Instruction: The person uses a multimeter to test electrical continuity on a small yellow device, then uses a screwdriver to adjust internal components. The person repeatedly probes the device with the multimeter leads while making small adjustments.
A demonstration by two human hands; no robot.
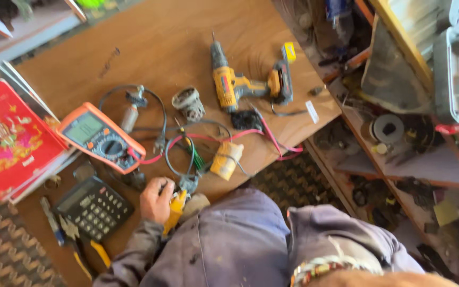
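My left hand [155,199] lies at the near edge of a low wooden board [155,37], closed round a yellow-handled tool [175,211]. Its fingertips touch a small grey metal part [188,184] with wires on it. An orange multimeter [100,138] lies just left of the hand, and its red lead [213,137] runs right across the board. A yellow cylindrical part [226,159] sits right of the hand. Of my right arm only a wrist with a beaded band [314,270] shows at the bottom edge; the hand itself is out of view.
A yellow cordless drill [232,85] and a round motor part [188,104] lie farther back. A black calculator [94,207], yellow-handled pliers [83,250] and a red book [6,138] are at the left. Cluttered wooden shelves [399,159] stand at the right. My grey-trousered knees [240,239] fill the foreground.
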